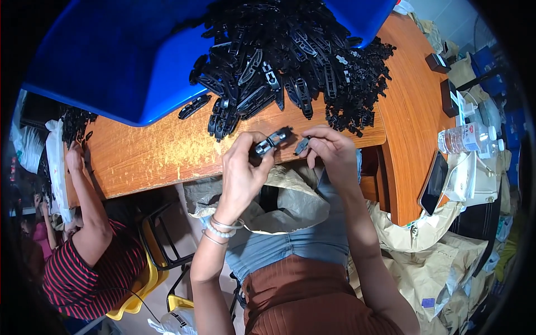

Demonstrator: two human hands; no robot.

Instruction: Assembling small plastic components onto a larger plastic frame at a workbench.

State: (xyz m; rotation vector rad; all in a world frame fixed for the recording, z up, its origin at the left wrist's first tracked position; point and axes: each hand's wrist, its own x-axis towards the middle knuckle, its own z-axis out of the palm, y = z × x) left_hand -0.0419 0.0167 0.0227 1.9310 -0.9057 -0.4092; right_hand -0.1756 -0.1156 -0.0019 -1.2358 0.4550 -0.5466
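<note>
My left hand (pixel 244 172) is closed around a long black plastic part (pixel 272 142) with a hollow frame, tilted up to the right above the table's front edge. Between the thumb and fingers of my right hand (pixel 331 152) is a small dark plastic piece (pixel 302 146), a short gap away from the long part. Beyond both hands lies a big heap of similar long black plastic parts (pixel 257 84). At its right side spreads a pile of small black pieces (pixel 357 89). An opened paper sack (pixel 301 215) rests at my lap below my hands.
A blue bin (pixel 139 84) lies tipped at the back left of the wooden table (pixel 151 151). On the right stand water bottles (pixel 463 138) and a phone (pixel 434 183). A person in a striped top (pixel 95 268) works at the left. Paper sacks (pixel 446 262) fill the lower right.
</note>
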